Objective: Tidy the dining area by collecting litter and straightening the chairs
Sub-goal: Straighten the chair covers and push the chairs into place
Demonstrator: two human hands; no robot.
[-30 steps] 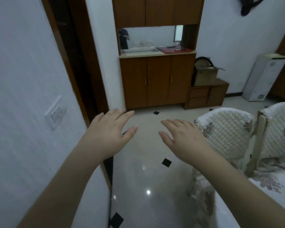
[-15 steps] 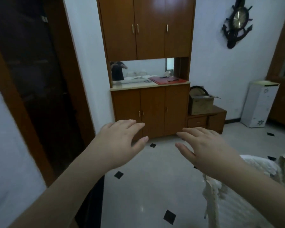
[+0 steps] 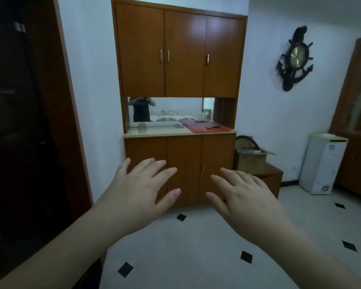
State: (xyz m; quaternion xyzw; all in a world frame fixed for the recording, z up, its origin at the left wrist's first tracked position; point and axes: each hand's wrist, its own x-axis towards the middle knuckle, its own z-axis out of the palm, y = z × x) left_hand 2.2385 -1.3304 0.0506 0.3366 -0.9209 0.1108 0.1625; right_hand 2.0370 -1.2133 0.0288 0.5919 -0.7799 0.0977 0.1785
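Right now my left hand (image 3: 142, 190) and right hand (image 3: 246, 197) float spread before me, fingers straight and holding nothing, ready for whatever needs collecting. No litter or chairs show; only the wooden cabinet (image 3: 181, 170) and tiled floor (image 3: 196, 247) lie ahead.

We're looking down at a pale tiled floor (image 3: 196, 247) dotted with small black diamond insets (image 3: 246, 256). Standing on it against the far wall we've got a wooden cabinet (image 3: 180, 170), and its light countertop (image 3: 154, 133) carries a red mat (image 3: 204, 125) at the right end, with a couple of small dark items on top that we can't make out. Just right of the cabinet sits a low wooden drawer unit (image 3: 271, 180) with an open cardboard box (image 3: 251, 161) resting on it. Further right, a white box-shaped unit (image 3: 321, 163) stands on the floor too.
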